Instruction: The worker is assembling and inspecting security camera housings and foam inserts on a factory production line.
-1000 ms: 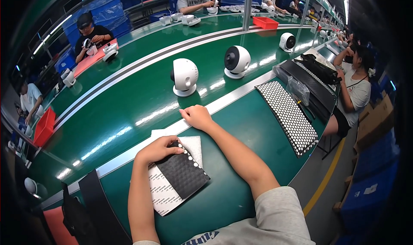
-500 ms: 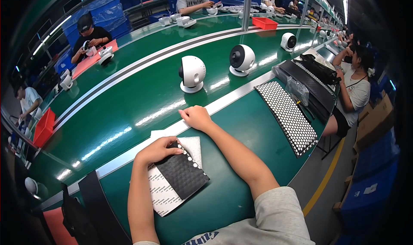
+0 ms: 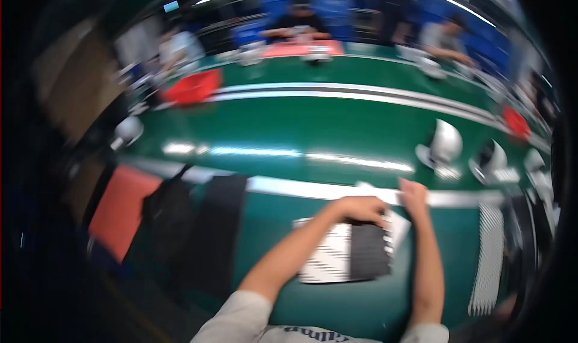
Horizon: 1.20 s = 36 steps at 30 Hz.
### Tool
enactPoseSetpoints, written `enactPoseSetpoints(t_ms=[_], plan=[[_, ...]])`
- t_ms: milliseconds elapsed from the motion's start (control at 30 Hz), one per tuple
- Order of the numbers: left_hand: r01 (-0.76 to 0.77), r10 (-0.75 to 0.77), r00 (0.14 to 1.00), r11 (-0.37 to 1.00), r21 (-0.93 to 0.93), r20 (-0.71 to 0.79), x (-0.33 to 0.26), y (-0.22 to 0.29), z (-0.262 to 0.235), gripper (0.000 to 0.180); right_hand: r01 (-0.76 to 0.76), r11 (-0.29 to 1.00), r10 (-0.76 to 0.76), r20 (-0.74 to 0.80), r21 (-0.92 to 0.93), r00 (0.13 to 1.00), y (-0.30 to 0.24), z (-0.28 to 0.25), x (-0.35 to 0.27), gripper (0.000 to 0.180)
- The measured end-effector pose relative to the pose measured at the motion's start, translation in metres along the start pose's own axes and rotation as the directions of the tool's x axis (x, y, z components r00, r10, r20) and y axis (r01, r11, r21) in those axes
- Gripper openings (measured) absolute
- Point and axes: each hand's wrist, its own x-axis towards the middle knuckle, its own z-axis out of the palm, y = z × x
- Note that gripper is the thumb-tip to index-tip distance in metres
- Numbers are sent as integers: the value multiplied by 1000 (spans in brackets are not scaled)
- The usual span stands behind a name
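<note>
My left hand (image 3: pixel 363 209) is closed over the top edge of a black textured sheet (image 3: pixel 368 256). White round dots (image 3: pixel 387 242) line the sheet's right edge. Beneath it lies a white printed backing sheet (image 3: pixel 328 256), and a pale foam-like piece (image 3: pixel 397 227) sticks out on the right. My right hand (image 3: pixel 414 197) is at the white rail along the bench's far side, just right of the sheets. Its fingers look curled together; blur hides whether anything is between them. The nearest camera-like device (image 3: pixel 447 141), white and rounded, stands beyond the right hand.
A dotted white strip (image 3: pixel 487 259) lies at the right of the green bench. To the left are a black strip (image 3: pixel 220 234), a dark bag-like bundle (image 3: pixel 168 213) and an orange-red sheet (image 3: pixel 123 204). Red bins (image 3: pixel 194 87) and several people at work line the far side.
My view has swung to the left, so the devices and dotted strip sit farther right and the picture is blurred. My left hand stays on the black sheet, the right at the rail.
</note>
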Motion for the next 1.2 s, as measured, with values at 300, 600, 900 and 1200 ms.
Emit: enactPoseSetpoints(t_ms=[300, 600, 900, 1200], plan=[[-94, 101, 994, 988, 122, -52, 12, 1, -1, 49, -19, 995, 21, -27, 96, 999, 23, 2, 6, 49], [-83, 89, 995, 990, 113, -44, 14, 2, -1, 46, -9, 979, 18, -45, 202, 999, 30, 0, 15, 54], [-137, 144, 988, 983, 118, -49, 20, -6, 4, 46, -65, 965, 90, -86, 255, 992, 49, 3, 16, 49], [119, -119, 993, 990, -75, -2, -5, -10, -12, 43, 93, 874, -20, -154, 478, 988, 22, 13, 9, 24]])
